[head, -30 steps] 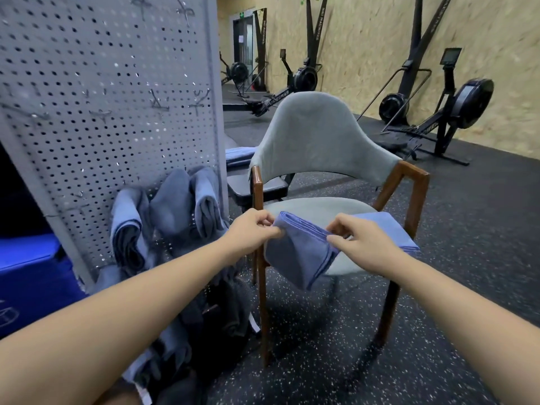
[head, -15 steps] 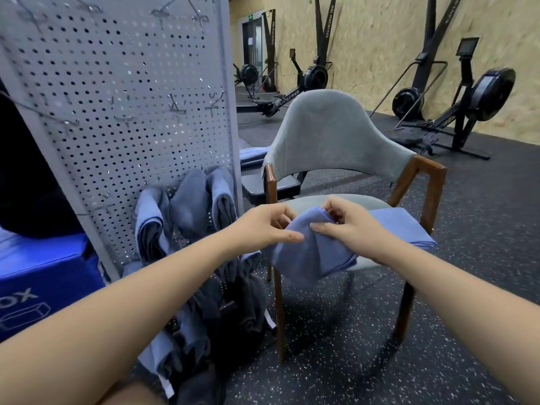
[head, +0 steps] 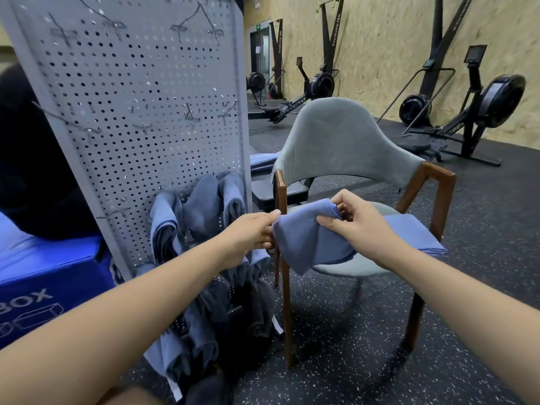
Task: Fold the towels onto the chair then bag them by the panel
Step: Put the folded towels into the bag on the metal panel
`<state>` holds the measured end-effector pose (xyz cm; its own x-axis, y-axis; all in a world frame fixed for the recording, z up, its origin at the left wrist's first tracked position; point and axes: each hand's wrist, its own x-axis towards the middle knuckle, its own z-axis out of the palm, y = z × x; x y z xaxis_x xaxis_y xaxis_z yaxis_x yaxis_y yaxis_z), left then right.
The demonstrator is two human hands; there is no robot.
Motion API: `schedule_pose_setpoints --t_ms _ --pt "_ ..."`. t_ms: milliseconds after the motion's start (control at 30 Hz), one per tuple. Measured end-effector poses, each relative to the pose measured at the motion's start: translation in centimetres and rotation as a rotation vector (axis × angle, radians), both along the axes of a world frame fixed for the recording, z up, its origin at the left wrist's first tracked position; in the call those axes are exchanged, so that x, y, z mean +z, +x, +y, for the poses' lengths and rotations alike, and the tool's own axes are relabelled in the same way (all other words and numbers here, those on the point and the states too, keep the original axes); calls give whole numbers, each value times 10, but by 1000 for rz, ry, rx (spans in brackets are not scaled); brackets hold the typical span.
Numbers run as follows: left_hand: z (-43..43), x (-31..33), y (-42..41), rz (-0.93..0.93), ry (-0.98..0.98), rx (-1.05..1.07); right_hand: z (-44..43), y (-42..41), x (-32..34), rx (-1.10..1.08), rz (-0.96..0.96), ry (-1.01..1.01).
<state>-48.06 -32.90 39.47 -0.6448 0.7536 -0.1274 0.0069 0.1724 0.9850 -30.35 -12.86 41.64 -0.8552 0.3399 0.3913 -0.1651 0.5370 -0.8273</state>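
Note:
I hold a folded blue towel [head: 304, 244] in the air just above the front left of the grey chair's seat [head: 347, 266]. My left hand [head: 254, 232] pinches its left edge, and my right hand [head: 356, 220] pinches the bunched top right corner. A second blue towel [head: 415, 235] lies flat on the right side of the seat. Several grey and blue towels [head: 201, 211] hang low on the perforated panel [head: 140, 106]. Below them sits a dark mesh bag [head: 239, 323] with towels around it.
A blue box [head: 43, 282] stands at the left beside the panel. Behind the chair is a dark bench [head: 280, 194] with a blue towel on it. Rowing machines [head: 479, 112] line the far wall. The floor is black speckled rubber.
My hands have moved apart along the towel after meeting at its top. The view has shifted closer and to the left of the chair.

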Motion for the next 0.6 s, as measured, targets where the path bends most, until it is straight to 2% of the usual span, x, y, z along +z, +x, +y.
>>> schedule_pose_setpoints --t_ms 133,333,467,600 --pt "-15 20 -8 -47 118 50 -24 -5 0 9 -62 84" --pt "-87 43 -21 76 208 125 -101 -23 15 89 -66 139" --pt "-146 48 -27 206 79 211 -155 -41 19 130 -20 196" --pt "-202 40 -33 46 -7 207 -201 -59 23 147 46 262"
